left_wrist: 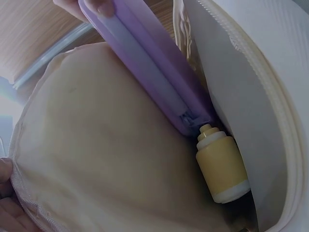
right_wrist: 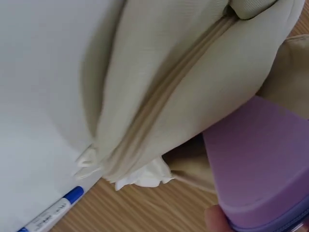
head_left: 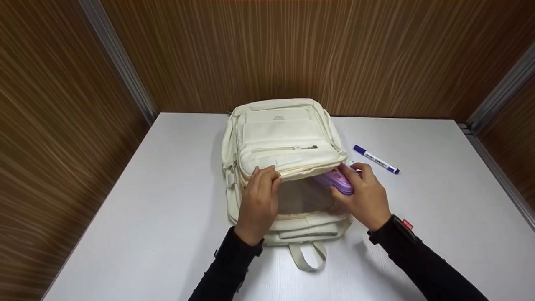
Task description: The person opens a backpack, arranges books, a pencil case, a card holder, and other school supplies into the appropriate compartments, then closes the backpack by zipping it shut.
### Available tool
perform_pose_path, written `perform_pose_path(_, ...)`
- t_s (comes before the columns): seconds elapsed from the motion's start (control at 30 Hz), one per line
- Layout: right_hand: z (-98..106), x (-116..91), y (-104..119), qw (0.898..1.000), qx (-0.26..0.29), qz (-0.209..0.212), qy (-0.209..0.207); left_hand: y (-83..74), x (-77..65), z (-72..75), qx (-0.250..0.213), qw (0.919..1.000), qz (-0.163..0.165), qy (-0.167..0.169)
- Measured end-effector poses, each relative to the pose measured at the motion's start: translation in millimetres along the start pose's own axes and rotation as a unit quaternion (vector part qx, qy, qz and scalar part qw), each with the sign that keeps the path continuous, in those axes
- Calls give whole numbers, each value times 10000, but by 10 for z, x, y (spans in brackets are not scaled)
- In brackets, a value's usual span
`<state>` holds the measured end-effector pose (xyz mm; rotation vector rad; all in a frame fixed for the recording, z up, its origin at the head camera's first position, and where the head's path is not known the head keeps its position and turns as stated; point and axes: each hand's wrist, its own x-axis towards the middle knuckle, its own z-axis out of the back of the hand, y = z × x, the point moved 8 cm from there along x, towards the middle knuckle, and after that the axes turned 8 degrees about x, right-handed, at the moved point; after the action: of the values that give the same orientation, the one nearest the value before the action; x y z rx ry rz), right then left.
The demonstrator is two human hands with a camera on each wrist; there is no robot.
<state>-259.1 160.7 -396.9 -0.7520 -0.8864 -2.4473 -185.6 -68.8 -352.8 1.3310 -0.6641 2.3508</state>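
A cream backpack [head_left: 288,133] lies on the white table with its main pocket unzipped. My left hand [head_left: 261,200] pinches the zipped edge of the flap and holds it up. With my right hand [head_left: 368,198] I grip a purple case [head_left: 340,184], partly inside the opening at its right side. The left wrist view shows the purple case [left_wrist: 149,63] slanting down into the pocket. Beside its lower end, inside the bag, lies a yellow bottle [left_wrist: 221,164] with a stepped cap. The right wrist view shows the broad purple side of the case [right_wrist: 260,154] near the bag's edge.
A white marker with blue ends [head_left: 376,159] lies on the table [head_left: 167,167] right of the backpack. The bag's carry loop [head_left: 308,257] points toward me. Wood-grain panels [head_left: 271,54] stand behind the table and at both sides.
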Motion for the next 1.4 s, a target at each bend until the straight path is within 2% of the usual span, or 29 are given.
perform_pose_path(0.17, -155, 133, 109, 9994, -198, 6, 284, 2, 13, -4, -32, 10000, 27, -3)
perform_pose_path(0.33, -338, 202, 216, 9951, 49, 119, 975, 2, 22, -11, -23, 10000, 3, -28)
perform_pose_path(0.47, -477, 243, 323, 9896, 359, 439, 1323, 2, 22, -25, -2, 10000, 26, 16)
perform_pose_path(0.6, -591, 316, 400, 9845, 586, 844, 1424, -15, 24, -40, -45, 10000, 46, 51)
perform_pose_path(0.73, -689, 411, 449, 9813, 308, 1131, 1523, -40, 32, -44, -70, 10000, 43, 50)
perform_pose_path(0.83, -764, 502, 444, 9785, -46, 983, 1813, -58, 37, -44, -70, 10000, 9, 43)
perform_pose_path(0.9, -830, 553, 426, 9698, -517, 841, 2230, -70, 39, -46, -69, 10000, -23, 45)
perform_pose_path(0.97, -861, 590, 393, 9628, -700, 614, 2536, -76, 37, -52, -76, 9999, -42, 52)
perform_pose_path(1.07, -831, 620, 328, 9658, -252, 69, 2579, -69, 28, -62, -128, 9999, -21, 68)
perform_pose_path(1.13, -765, 608, 312, 9729, 340, -94, 2283, -55, 21, -63, -163, 9998, 13, 68)
perform_pose_path(1.2, -702, 550, 358, 9765, 520, 221, 2081, -35, 18, -56, -159, 9998, 47, 65)
perform_pose_path(1.33, -539, 301, 522, 9723, -336, 1242, 1950, -13, 30, -46, -50, 9999, 39, 104)
perform_pose_path(1.4, -455, 179, 574, 9669, -674, 1390, 2028, -7, 46, -51, 2, 9998, 32, 218)
